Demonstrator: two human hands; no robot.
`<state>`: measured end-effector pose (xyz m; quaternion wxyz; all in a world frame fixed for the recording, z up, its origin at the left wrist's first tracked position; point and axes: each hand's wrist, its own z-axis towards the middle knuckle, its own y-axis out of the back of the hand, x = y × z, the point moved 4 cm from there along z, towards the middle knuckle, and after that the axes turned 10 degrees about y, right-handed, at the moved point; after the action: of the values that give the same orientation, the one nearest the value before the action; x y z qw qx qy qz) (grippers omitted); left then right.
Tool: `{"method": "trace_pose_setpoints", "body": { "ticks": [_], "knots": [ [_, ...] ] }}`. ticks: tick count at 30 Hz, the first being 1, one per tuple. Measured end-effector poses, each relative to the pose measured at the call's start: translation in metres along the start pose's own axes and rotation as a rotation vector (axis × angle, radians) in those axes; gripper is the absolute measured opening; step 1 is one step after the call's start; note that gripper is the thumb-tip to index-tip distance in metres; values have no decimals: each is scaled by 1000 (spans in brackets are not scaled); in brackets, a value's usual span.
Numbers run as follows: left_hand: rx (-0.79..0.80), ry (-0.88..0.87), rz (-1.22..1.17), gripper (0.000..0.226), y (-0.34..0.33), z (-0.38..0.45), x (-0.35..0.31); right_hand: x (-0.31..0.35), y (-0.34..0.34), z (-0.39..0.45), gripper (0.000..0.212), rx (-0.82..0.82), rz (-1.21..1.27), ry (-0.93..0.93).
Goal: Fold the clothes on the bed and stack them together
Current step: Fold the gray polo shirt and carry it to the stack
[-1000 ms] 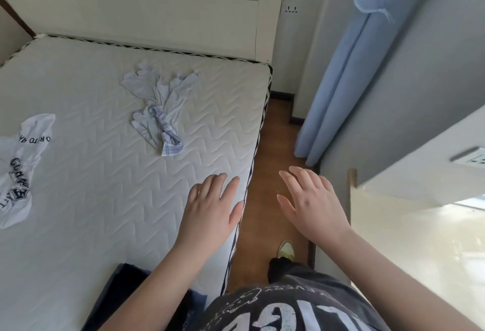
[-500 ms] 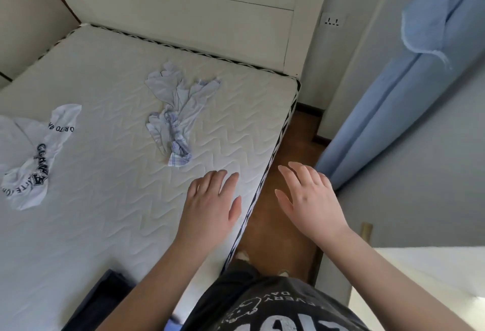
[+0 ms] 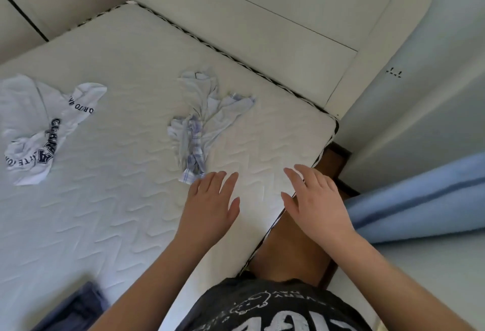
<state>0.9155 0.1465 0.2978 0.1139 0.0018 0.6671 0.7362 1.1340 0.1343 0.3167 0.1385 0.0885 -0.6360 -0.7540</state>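
Both hands are held out flat, palms down, fingers straight and slightly spread; nothing is gripped by either. The left hand (image 3: 211, 199) is stretched over the mattress (image 3: 118, 212), its fingertips just short of the near end of the crumpled light blue checked garment (image 3: 202, 120); whether the palm touches the mattress cannot be told. The right hand (image 3: 315, 199) is seen over the mattress's right edge, partly above the brown floor (image 3: 288, 246) beside it.

The checked garment is seen lying bunched and unfolded toward the mattress's far right corner. A white garment with dark lettering (image 3: 39, 126) is spread crumpled near the mattress's left side, well apart from the checked one. A dark blue garment (image 3: 76, 307) is seen at the mattress's near edge, only partly in view.

The mattress is quilted in a white zigzag pattern. A cream headboard (image 3: 262, 15) is set against its far side. A light blue curtain (image 3: 420, 204) hangs to the right of the mattress, beyond the floor strip, and a wall socket (image 3: 393, 72) is seen on the pale wall past the headboard's right end.
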Motion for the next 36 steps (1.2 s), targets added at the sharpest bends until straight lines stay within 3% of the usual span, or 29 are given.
{"method": "trace_pose_setpoints", "body": {
  "ticks": [6, 14, 24, 28, 36],
  "knots": [
    [-1, 125, 3, 51, 1, 51, 36, -11, -13, 62, 50, 48, 60, 49],
    [37, 309, 12, 50, -24, 101, 56, -35, -51, 160, 50, 112, 99, 262],
    [59, 566, 8, 47, -78, 167, 59, -53, -105, 297, 53, 189, 148, 676],
    [52, 655, 16, 44, -105, 178, 73, -40, -140, 336, 51, 246, 144, 818],
    [72, 741, -20, 48, -188, 185, 112, 11, -245, 378, 61, 346, 158, 920]
  ]
}}
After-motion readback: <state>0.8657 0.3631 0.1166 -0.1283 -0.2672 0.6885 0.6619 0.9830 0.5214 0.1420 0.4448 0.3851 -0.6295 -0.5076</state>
